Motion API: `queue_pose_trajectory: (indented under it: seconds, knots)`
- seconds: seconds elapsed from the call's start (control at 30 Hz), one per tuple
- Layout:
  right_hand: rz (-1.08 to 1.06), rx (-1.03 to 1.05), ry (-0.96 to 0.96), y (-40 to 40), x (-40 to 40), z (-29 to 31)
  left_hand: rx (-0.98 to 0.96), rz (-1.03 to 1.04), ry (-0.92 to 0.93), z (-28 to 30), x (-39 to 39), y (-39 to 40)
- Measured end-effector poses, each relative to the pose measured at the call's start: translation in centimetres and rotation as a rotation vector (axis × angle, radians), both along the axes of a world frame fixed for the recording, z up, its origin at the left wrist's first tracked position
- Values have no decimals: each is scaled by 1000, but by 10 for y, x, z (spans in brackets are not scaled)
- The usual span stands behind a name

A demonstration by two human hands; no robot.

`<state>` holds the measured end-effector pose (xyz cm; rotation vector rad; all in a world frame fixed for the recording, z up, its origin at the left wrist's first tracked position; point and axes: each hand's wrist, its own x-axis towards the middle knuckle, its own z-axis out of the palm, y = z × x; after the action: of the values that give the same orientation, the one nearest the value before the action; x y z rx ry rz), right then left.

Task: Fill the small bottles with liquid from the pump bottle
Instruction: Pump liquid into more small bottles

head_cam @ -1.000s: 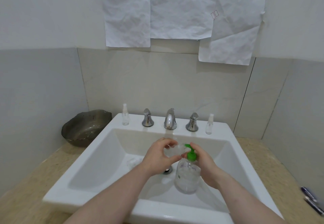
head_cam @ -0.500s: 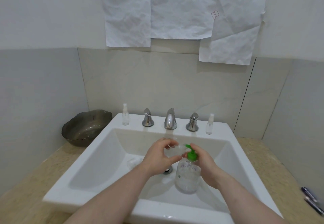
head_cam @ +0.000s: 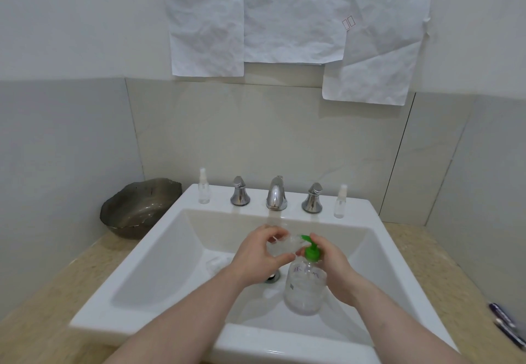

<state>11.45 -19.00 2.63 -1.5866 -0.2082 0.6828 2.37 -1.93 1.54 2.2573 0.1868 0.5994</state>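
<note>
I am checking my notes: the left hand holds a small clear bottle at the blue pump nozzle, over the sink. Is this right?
Not quite: in the head view the pump is green, not blue. The left hand does hold a small clear bottle at its nozzle, over the sink.

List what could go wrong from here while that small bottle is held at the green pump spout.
1. The left hand holds the small clear bottle tilted at the green pump; if its mouth slips off the spout, liquid may fall into the sink.
2. The right hand both steadies and works the pump bottle, which looks unsupported underneath; a hard press might jolt it.
</note>
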Motion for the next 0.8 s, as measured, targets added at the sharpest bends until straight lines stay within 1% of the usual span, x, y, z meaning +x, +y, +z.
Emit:
queue_pose_trajectory:
  seconds: [0.1, 0.27, 0.47, 0.67, 0.8]
  knots:
    - [-12, -15, -20, 0, 0, -2, -2, 0, 9, 0, 0, 0]
    - [31, -16, -42, 0, -2, -4, -26, 14, 0, 1, -1, 0]
    - [13, 6, -11, 0, -1, 0, -5, 5, 22, -1, 0, 1]
    - [1, -21, -45, 0, -3, -3, -9, 16, 22, -1, 1, 1]
    - [12, -11, -33, 0, -4, -1, -21, 18, 18, -1, 1, 1]
